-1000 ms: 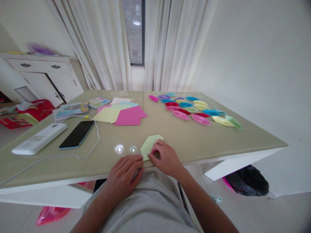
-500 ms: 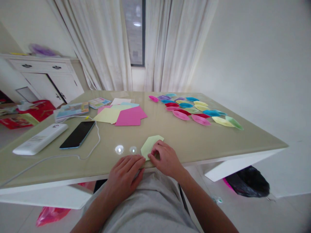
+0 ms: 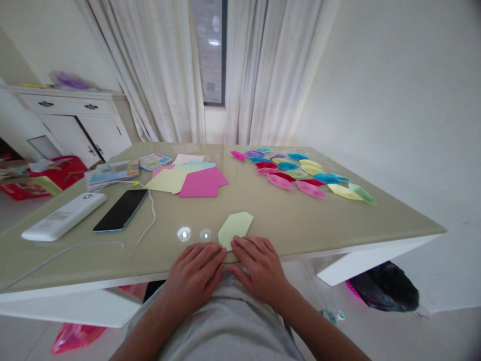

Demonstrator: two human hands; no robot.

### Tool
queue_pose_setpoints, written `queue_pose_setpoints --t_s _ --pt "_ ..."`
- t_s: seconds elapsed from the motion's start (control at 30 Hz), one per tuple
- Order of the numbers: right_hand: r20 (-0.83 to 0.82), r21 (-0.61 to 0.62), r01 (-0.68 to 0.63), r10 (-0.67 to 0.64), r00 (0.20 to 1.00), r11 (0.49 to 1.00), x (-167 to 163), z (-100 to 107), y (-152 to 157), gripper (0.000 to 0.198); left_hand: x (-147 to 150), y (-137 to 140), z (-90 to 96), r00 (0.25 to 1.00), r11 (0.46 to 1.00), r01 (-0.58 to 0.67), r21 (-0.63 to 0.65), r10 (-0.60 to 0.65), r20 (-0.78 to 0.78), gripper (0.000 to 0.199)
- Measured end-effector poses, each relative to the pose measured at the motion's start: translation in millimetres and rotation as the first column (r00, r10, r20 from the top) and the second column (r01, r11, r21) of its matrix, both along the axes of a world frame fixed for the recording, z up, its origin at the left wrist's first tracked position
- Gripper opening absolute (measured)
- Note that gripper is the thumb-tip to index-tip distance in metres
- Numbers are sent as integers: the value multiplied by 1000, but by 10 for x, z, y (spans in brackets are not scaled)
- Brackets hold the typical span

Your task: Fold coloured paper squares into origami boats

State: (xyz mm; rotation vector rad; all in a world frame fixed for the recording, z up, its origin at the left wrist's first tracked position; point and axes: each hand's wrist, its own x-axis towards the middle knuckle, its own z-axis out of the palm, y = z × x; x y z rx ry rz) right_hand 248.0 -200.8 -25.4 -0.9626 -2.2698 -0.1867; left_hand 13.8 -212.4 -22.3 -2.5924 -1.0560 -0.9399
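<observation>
A pale green sheet of folded paper [image 3: 235, 227] lies flat near the front edge of the table, its outline many-sided. My left hand [image 3: 197, 272] rests at the paper's near left corner, fingers stretched out and fingertips touching it. On the paper's near right edge lies my right hand [image 3: 259, 266], fingers extended and flat, thumb apart and toward me. Part of the near edge is covered by my fingertips.
Pink and yellow paper sheets [image 3: 203, 181] lie at mid-left. Farther right are several folded paper boat-like shapes [image 3: 311, 189]. At left sit a phone [image 3: 121, 210], a white power bank [image 3: 64, 216], a cable [image 3: 154, 213] and booklets [image 3: 112, 173].
My right hand has uncurled from a pinch at the paper and moved down to its near edge, now lying flat. My left hand has barely moved.
</observation>
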Motion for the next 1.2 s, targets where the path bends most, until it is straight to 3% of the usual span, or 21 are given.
queue_pose_setpoints --t_s 0.13,0.3,0.53,0.7,0.83,0.93,1.03,1.2 --pt "18 -9 26 -26 1000 1000 152 21 29 34 -14 16 7 1000 1000 10 10 -10 -14 27" --pt "-3 -40 51 -51 999 998 242 67 57 49 -342 63 17 999 999 -32 -9 32 31 21" --pt "-35 54 -49 51 998 997 205 -27 -13 31 -821 185 40 997 996 -73 -42 72 -19 36" --pt "-89 55 -102 107 990 993 98 -6 -53 19 -609 141 39 988 988 -154 5 154 -10 43" --pt "-110 11 -122 122 986 993 22 15 -51 15 -217 2 71 999 999 -5 -39 4 -35 36" --pt "-134 -26 -114 110 985 993 33 7 -58 17 -33 -25 74 999 999 38 -32 -38 -26 25" --pt "-156 -48 -87 78 985 995 86 -13 -72 26 -11 15 78 998 999 47 -25 -46 36 18" --pt "-136 -45 -76 69 988 996 106 -51 -79 23 -51 63 125 994 992 67 -108 -58 89 18"
